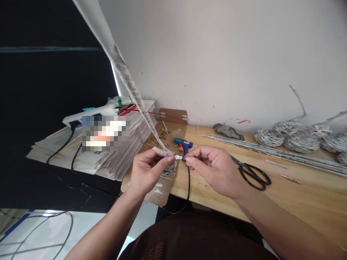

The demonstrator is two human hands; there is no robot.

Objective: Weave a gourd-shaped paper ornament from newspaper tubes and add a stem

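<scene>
A twisted paper strip (178,157) stretches between my two hands over the table's left part. My left hand (149,169) is closed, pinching the strip between thumb and fingers. From there a long printed paper length (132,88) rises toward the upper left, widening as it goes. My right hand (211,168) pinches the strip's other end between thumb and forefinger. Partly hidden below my left hand lies a small woven paper piece (169,169). Just behind my hands rests a blue glue gun (183,143) with an orange trigger.
Black-handled scissors (255,176) lie right of my right hand. Behind them run long thin paper rods (271,150) and several woven paper balls (300,142). A tall paper stack (130,144) with a power strip (89,115) stands left. The glue gun's black cord (189,187) hangs over the table edge.
</scene>
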